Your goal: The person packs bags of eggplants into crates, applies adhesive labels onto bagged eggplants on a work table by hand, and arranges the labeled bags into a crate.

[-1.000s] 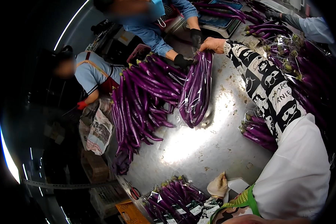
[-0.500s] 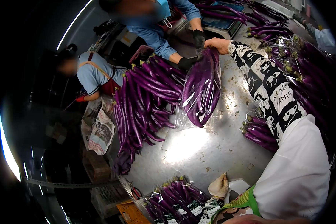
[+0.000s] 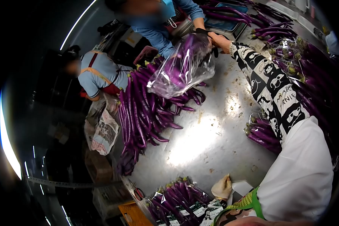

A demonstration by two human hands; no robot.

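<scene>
The room is dim, and a metal table point(image 3: 199, 150) shines in the middle of it; I take my bearings from the heap of loose eggplants point(image 3: 137, 113) lying on it. To the left of the heap, a person in a light blue shirt point(image 3: 100, 75) stands side-on, and crumpled newspaper point(image 3: 106, 130) sits just beside the heap.

Over the heap's right-hand part is a clear bag of eggplants point(image 3: 180, 67). Its long axis slants, the upper right end by the wearer's right hand point(image 3: 220, 41), the loose film spreading down and left, so the bag lies to the left of that hand. The right hand is much the nearer; it meets a co-worker's black glove point(image 3: 202, 31) there, and blur keeps me from telling whether its fingers grip the bag. The eggplants inside look deep purple and glossy, smeared a little, under wrinkled, glinting plastic.

Below the heap lie labelled packs point(image 3: 179, 197). Right of these, well apart from the bag, the gloved left hand point(image 3: 222, 187) has its fingertips drawn together, nothing visible in them, beside a white card point(image 3: 242, 187). Far right of the heap, more bagged eggplants point(image 3: 312, 79) are piled.
</scene>
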